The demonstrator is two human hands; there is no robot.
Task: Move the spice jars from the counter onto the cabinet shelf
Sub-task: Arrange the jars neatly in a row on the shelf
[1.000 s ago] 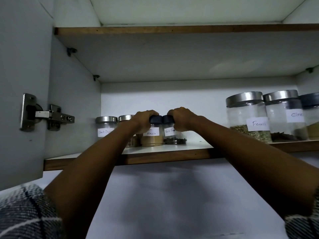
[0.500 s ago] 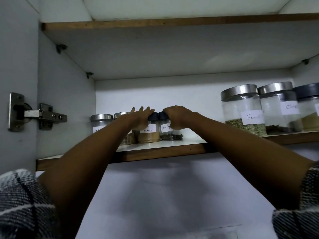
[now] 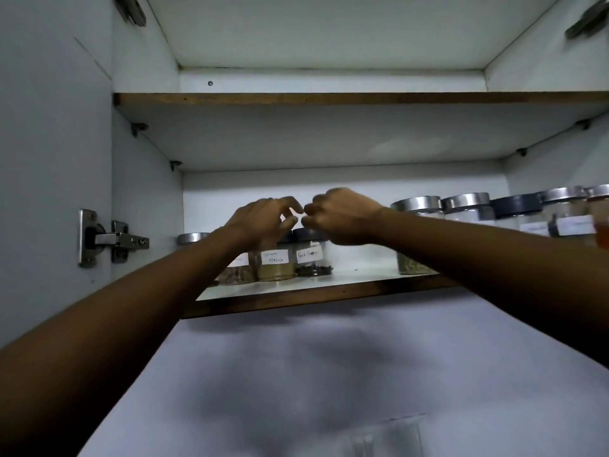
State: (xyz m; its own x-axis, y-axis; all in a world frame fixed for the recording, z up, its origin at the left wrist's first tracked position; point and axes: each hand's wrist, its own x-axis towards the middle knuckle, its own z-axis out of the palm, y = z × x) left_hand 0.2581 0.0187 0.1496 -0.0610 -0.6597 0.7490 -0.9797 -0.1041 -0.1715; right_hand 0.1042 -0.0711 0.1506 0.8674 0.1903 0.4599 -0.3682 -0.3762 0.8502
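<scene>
Head view, looking up into an open cabinet. Both arms reach up to the lower shelf (image 3: 296, 296), brown front edge, white top.

Left hand (image 3: 260, 219) hangs above the masala jar (image 3: 276, 263) – fingers loosely curled, holding nothing, fingertips just above the dark lid, apart from it as far as can be seen. Right hand (image 3: 342, 216) above the black pepper jar (image 3: 309, 255) – fingers curled in, knuckles forward, nothing in the grip; slightly motion-blurred, so whether it brushes the lid cannot be told. Fingertips of the two hands nearly meet.

Both jars stand upright on the shelf near its front edge, side by side and touching or almost: masala jar left with tan powder and a white label, black pepper jar right with dark grains at the bottom and a white label. Both have dark lids.

Left of the masala jar, one more labelled jar (image 3: 239, 270) with brownish contents, mostly hidden by the left forearm; further left a steel-lidded jar (image 3: 192, 238), only the lid showing.

Right side of the shelf: row of larger jars behind the right forearm – two steel-lidded glass jars (image 3: 417, 206) (image 3: 466, 202), a dark-lidded jar (image 3: 515, 206), another steel-lidded jar (image 3: 565, 206) with a white label, and an orange-filled jar (image 3: 601, 225) at the frame edge.

Door hinge (image 3: 112, 240) on the left wall. Upper shelf (image 3: 329, 98) above, brown edge
</scene>
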